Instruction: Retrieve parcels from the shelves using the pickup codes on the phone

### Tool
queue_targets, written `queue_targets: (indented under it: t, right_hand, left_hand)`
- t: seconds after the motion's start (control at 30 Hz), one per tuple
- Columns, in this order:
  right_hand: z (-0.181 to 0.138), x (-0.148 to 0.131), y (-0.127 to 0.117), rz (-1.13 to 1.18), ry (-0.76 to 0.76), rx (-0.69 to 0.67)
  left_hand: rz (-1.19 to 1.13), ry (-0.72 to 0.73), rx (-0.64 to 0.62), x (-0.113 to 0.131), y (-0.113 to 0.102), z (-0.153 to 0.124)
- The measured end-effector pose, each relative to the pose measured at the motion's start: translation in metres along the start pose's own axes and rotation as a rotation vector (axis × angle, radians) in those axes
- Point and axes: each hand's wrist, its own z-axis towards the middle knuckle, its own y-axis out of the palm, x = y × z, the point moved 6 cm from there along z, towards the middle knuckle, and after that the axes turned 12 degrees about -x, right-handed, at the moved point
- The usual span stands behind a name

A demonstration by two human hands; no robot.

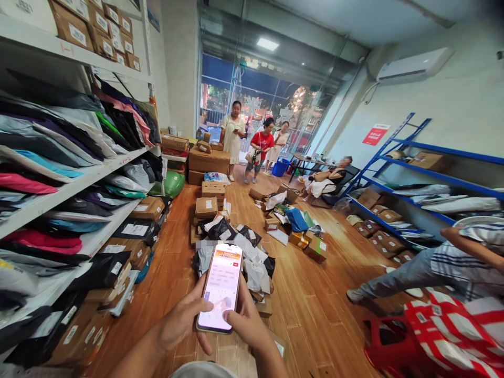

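Observation:
A smartphone (220, 286) with a lit pink and white screen is upright in front of me, low in the middle of the head view. My left hand (183, 320) wraps its left edge from behind, thumb curled under the bottom. My right hand (246, 323) grips the right edge, its thumb resting on the lower screen. Behind the phone lies a heap of black, grey and white parcel bags (246, 252) on the wooden floor.
White shelves (79, 181) packed with bagged parcels and boxes run along the left. Cardboard boxes (208, 199) stand mid-floor. Blue racking (413, 173) lines the right wall. A person (444, 265) crouches at right beside a red-striped sack (452, 325). Three people (255, 142) stand by the glass door; another sits (326, 181).

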Motion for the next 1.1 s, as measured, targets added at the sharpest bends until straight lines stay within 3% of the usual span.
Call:
queue_targets:
  t: [0.23, 0.37, 0.53, 0.83, 1.1]
  right_hand:
    - [0.001, 0.01, -0.007, 0.048, 0.036, 0.039]
    - [0.008, 0.01, -0.016, 0.043, 0.067, 0.2]
    - [0.022, 0.002, -0.023, -0.035, 0.086, 0.358]
    - [0.015, 0.0, -0.02, -0.08, -0.013, 0.454]
    - [0.013, 0.004, -0.02, -0.064, -0.034, 0.419]
  left_hand:
    - [0.067, 0.008, -0.008, 0.0, -0.001, 0.002]
    - [0.126, -0.013, 0.027, 0.0, -0.005, 0.001]
    - [0.074, -0.023, -0.039, -0.003, -0.006, 0.001]
    - [0.041, 0.008, -0.022, -0.005, -0.01, 0.002]
    - [0.031, 0.006, -0.02, -0.004, -0.011, 0.002]
